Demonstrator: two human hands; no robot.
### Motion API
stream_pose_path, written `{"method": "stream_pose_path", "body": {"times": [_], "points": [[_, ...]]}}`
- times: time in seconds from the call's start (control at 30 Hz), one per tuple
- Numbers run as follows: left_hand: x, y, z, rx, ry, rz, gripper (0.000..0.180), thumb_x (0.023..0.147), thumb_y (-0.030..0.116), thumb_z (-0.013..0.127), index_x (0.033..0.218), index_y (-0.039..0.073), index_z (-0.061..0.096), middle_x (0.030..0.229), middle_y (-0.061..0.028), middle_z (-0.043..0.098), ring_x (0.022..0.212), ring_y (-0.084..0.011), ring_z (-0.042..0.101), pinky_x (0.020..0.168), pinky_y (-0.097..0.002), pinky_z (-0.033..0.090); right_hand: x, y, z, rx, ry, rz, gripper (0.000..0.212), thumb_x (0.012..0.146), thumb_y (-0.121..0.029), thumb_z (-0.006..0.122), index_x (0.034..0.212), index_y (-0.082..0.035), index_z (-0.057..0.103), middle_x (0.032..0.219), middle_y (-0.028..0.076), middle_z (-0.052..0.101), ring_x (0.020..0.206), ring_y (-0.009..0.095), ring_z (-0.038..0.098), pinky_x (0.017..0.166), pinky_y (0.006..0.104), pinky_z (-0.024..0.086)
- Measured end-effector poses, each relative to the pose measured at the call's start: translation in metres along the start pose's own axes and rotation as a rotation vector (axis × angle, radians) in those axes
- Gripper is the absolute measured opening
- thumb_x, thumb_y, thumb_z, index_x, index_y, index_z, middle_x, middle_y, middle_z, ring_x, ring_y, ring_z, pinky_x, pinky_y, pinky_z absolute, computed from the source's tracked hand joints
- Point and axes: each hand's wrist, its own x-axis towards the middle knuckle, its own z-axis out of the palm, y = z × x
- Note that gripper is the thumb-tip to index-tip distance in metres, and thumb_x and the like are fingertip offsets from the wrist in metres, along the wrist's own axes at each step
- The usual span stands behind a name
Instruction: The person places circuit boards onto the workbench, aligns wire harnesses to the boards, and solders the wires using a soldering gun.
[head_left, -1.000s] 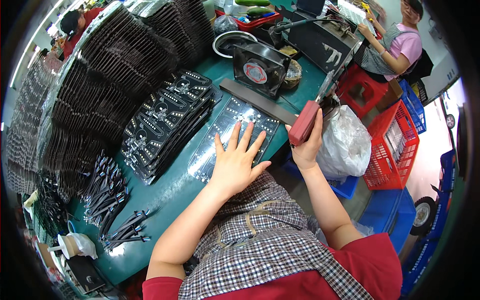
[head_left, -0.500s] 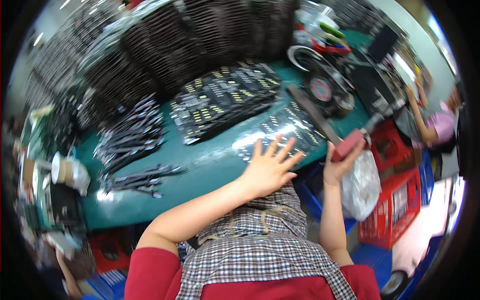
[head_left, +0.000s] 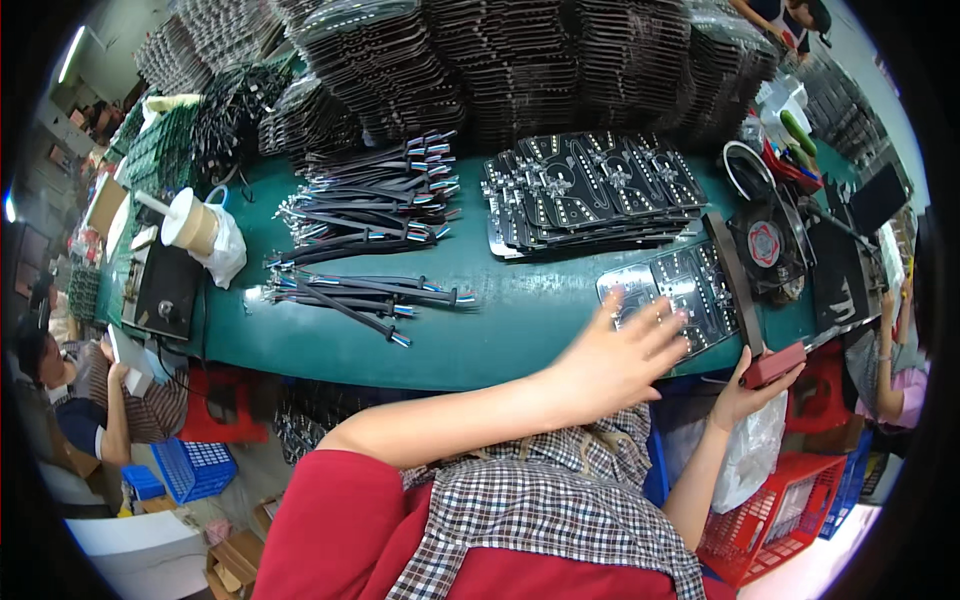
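Near the right side of the green bench [head_left: 500, 345], one black circuit board [head_left: 692, 283] is lying flat by the front edge, and its surface is shining in the light. Over the near left part of this board, the left hand [head_left: 622, 352] is reaching with its palm down. Its fingers are spreading wide and are holding nothing; they are looking blurred, so I cannot tell if they are touching the board. At the front edge, the right hand [head_left: 738, 403] is gripping a dark red block [head_left: 774, 367], with the thumb on one side and the other fingers curling around it. A long dark bar [head_left: 733, 280] is running along the right side of the board, and its near end is meeting the block; whether the two are joined, I cannot tell.

Just behind the board, a low stack of similar boards [head_left: 600, 185] is sitting, and tall dark stacks [head_left: 520, 75] are rising at the back. To the left, a large pile of black cables [head_left: 365, 205] is lying, and a smaller group of cables [head_left: 350, 295] is resting in front of it. Beyond the bar, a square fan [head_left: 766, 243] is standing.
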Motion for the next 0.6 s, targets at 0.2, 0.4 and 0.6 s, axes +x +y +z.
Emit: {"method": "stream_pose_path", "body": {"times": [0.2, 0.4, 0.6], "points": [[-0.100, -0.064, -0.091, 0.369, -0.012, -0.531, 0.043, 0.067, 0.018, 0.075, 0.104, 0.008, 0.056, 0.106, -0.0088, 0.056, 0.111, -0.0270, 0.050, 0.099, -0.0506, 0.031, -0.003, -0.007, -0.013, 0.090, -0.012, 0.032, 0.078, 0.083, 0.005, 0.063, 0.143, 0.001, 0.014, 0.128, 0.023, 0.043, 0.101, 0.029, 0.058, 0.092, 0.0389, 0.046], [-0.124, -0.099, -0.083, 0.268, 0.194, -0.368, 0.026, 0.071, 0.004, 0.070, 0.095, 0.002, 0.061, 0.090, -0.0124, 0.063, 0.081, -0.0266, 0.061, 0.077, -0.0378, 0.049, -0.011, -0.019, -0.031, 0.134, -0.050, 0.111, 0.079, 0.084, 0.007, 0.060, 0.143, 0.002, 0.009, 0.117, 0.022, 0.048, 0.099, 0.029, 0.059, 0.091, 0.0397, 0.046], [-0.060, -0.106, -0.111, 0.086, 0.649, -0.341, 0.019, 0.079, -0.009, 0.059, 0.096, -0.003, 0.063, 0.091, -0.0128, 0.063, 0.075, -0.0212, 0.059, 0.064, -0.0276, 0.048, -0.004, -0.047, -0.074, 0.139, -0.194, 0.290, 0.062, 0.086, 0.002, 0.054, 0.138, 0.002, 0.020, 0.111, 0.015, 0.049, 0.075, 0.015, 0.058, 0.073, 0.0267, 0.047]]}}
